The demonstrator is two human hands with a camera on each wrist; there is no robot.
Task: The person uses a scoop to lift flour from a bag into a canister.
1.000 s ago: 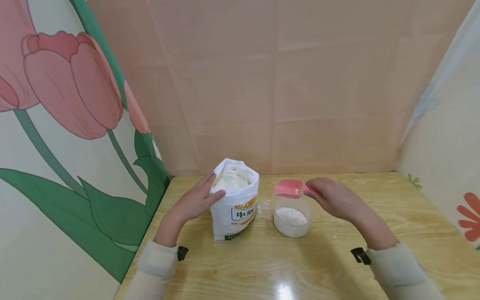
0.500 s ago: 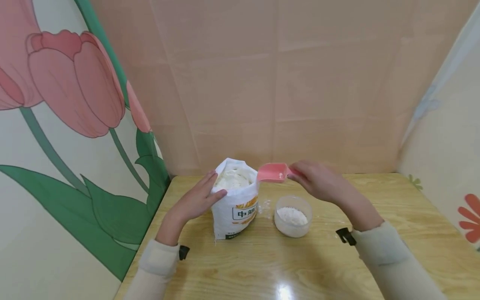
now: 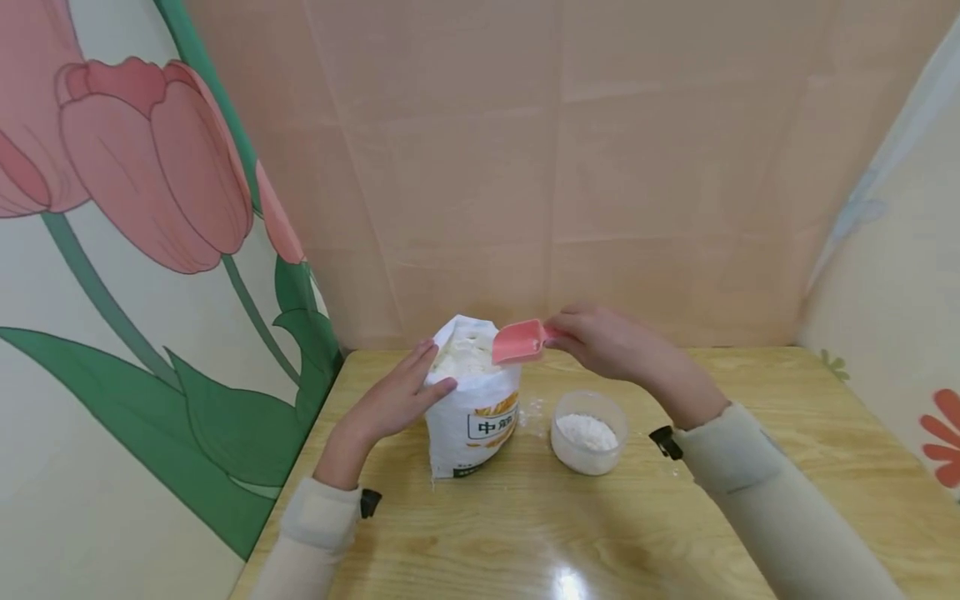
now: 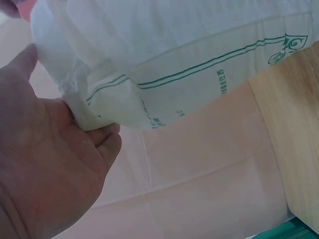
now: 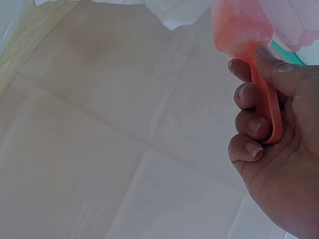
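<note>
One pink scoop [image 3: 517,342] over the mouth of one flour bag [image 3: 461,427], beside one clear tub [image 3: 589,463]

One beige-pink backdrop [image 3: 450,208] spans the rear. The left wall [image 3: 33,517] carries one nearly complete painted tulip [image 3: 153,171] and parts of others; the right wall [image 3: 885,317] shows one red flower [image 3: 945,437], cut off by the frame edge. Below stretches one wood-grain tabletop [image 3: 465,550].

Two pale sleeves reach in, one per arm, each with one black clip near the cuff. The single flour bag, white and upright, stands on the tabletop with its top open and white powder [image 3: 459,360] visible inside.

The left hand [image 3: 393,400] is spread against the bag's left side near the rim, thumb apart from the fingers and lying on the front. The right hand [image 3: 611,342] grips the scoop, fingers curled round its handle; white traces mark the scoop's bowl. Whether the scoop touches the bag's rim cannot be told.

The one round tub, holding more white powder, stands just to the right of the bag, apart from it.

On the bag's front, a boxed label bears two large dark characters: the first reads 中, the second is less clear. Golden wheat ears are printed above. The left wrist view shows green double lines and a green ornament [image 4: 290,46], with lettering too small to read.
</note>
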